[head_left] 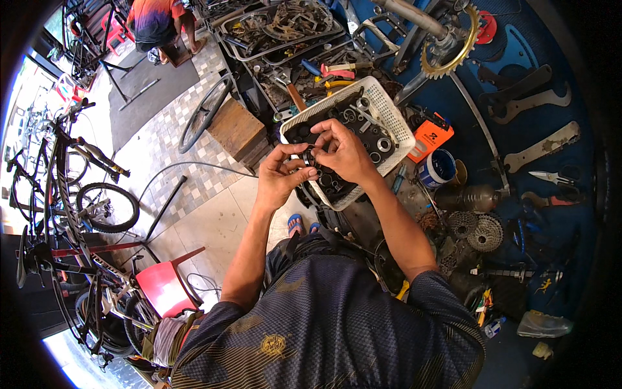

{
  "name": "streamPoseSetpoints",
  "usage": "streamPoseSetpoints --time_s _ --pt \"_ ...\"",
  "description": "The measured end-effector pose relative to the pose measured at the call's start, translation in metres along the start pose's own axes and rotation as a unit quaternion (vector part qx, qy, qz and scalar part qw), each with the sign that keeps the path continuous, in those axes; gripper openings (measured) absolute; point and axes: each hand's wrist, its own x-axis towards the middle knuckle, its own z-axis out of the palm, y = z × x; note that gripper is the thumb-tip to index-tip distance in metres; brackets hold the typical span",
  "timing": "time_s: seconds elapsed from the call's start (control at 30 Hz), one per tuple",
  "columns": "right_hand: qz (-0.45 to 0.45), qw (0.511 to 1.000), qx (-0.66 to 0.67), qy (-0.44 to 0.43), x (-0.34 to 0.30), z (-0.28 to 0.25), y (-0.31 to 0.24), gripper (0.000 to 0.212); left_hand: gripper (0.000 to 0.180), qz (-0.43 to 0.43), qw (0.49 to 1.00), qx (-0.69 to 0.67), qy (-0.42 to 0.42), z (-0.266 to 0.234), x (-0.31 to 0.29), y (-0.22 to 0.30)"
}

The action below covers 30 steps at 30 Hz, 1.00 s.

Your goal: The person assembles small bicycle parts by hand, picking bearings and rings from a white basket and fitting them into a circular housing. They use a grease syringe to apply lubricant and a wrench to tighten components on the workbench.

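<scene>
Above a white plastic basket (397, 123), my left hand (282, 176) and my right hand (346, 154) meet fingertip to fingertip. Between them is a small dark ring-like part (307, 156), pinched by the left thumb and fingers. The right thumb and fingers also close at this part; its exact kind is too small to make out. Inside the basket lie metal rings (384, 144), dark round parts and other small loose pieces. My wrists hide the basket's near side in places.
A wooden box (241, 129) stands left of the basket. Beyond it is a metal tray (282, 29) heaped with parts. Wrenches (531, 107), an orange box (430, 137), a blue-white tub (438, 168) and cassettes (484, 233) lie right. Bicycles and a red chair (165, 288) stand left; another person (159, 26) crouches far off.
</scene>
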Motion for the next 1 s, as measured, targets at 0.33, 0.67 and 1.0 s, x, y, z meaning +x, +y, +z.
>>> streamPoseSetpoints --time_s 0.33,0.67,1.0 --pt "0.072 0.993 0.089 -0.003 0.007 -0.020 0.016 0.027 0.043 -0.063 0.986 -0.151 0.015 -0.008 0.002 -0.003" --pt "0.007 0.960 -0.273 0.056 0.019 -0.024 0.075 0.026 0.025 -0.038 0.978 -0.201 0.045 -0.025 -0.009 -0.012" --pt "-0.009 0.955 -0.294 0.046 0.035 0.006 0.095 0.048 0.024 -0.030 0.976 -0.208 0.057 -0.034 -0.021 -0.013"
